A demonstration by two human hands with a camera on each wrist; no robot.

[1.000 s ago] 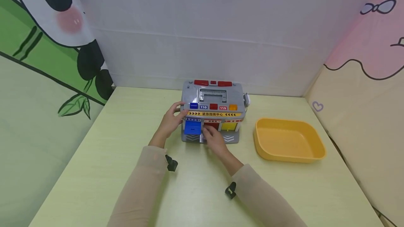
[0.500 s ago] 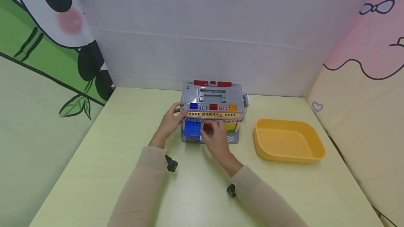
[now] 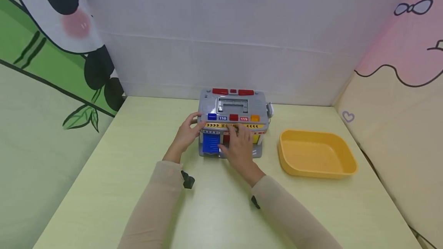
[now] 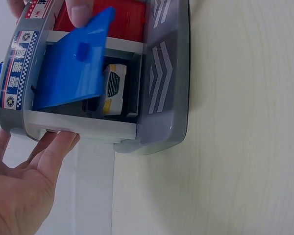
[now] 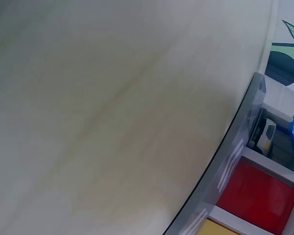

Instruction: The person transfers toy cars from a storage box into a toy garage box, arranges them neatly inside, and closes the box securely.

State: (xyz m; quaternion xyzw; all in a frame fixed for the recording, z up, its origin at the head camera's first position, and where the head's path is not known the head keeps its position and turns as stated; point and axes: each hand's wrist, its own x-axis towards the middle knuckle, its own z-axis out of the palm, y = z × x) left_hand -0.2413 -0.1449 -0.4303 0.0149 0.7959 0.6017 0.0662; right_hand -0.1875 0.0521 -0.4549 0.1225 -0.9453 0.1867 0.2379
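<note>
A grey toy garage (image 3: 207,105) stands upright on the table, its front facing me. My left hand (image 3: 186,135) grips its left side at the roof edge, thumb in front. The blue door (image 4: 71,71) is tilted partly open, and a white and yellow toy car (image 4: 114,88) sits in the bay behind it. My right hand (image 3: 240,147) is at the middle of the front, fingers extended up to the roof's front edge, thumb touching the blue door's edge. The red door (image 5: 259,196) is closed. The yellow door (image 3: 256,139) is partly hidden by my right hand.
To the right of the garage stands a yellow tray (image 3: 316,153). A white cloth wall (image 3: 221,57) rises behind the table (image 3: 207,210), with printed side panels left and right. A small light-coloured part (image 3: 270,109) sticks out of the garage's right side.
My right hand has moved up from the lower front to the roof's front edge, its fingers spreading straighter. The blue door has swung lower. My left hand stays where it was.
</note>
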